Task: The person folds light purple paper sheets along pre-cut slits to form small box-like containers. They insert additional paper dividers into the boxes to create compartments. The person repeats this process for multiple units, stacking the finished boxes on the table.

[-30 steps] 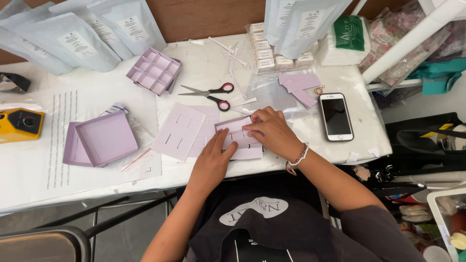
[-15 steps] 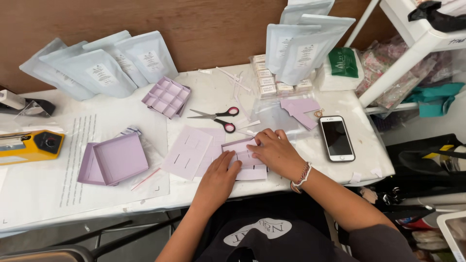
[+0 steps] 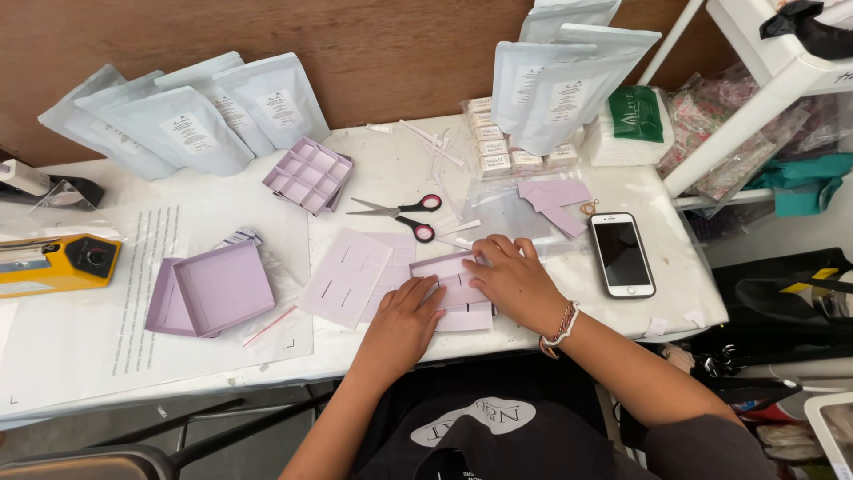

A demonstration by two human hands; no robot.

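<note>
Presently catalogued, counter (image 3: 373,169), white, cluttered:

Item 1: lilac card strip (image 3: 451,268), slotted, lying flat near the counter's front edge, atop a second pale sheet. Left hand (image 3: 404,322) rests on its near end, fingers spread and flat, pinning rather than clasping. Right hand (image 3: 511,277) covers its far end, fingers curled down over the top edge, pressing on the card; nothing is lifted off the counter. Handling, by judgement: light, thin, fairly stiff but easily creased; likely to slide on the smooth surface, so best taken by the long edges, away from the slots, with fingertips only.

Item 2: slotted lilac sheet (image 3: 345,276), flat, just beside the left hand.

Item 3: scissors (image 3: 400,213), red-ringed handles, closed, beyond the strip.

Item 4: lilac box lid and tray (image 3: 213,289), nested open, well apart to the left.

Item 5: divider grid (image 3: 306,173), lilac, assembled, near the pouches.

Item 6: pale blue pouches (image 3: 191,116), leaning on the wooden wall; more at right.

Item 7: smartphone (image 3: 622,254), screen dark, near the right hand.

Item 8: yellow tool (image 3: 53,263), far left.
</note>
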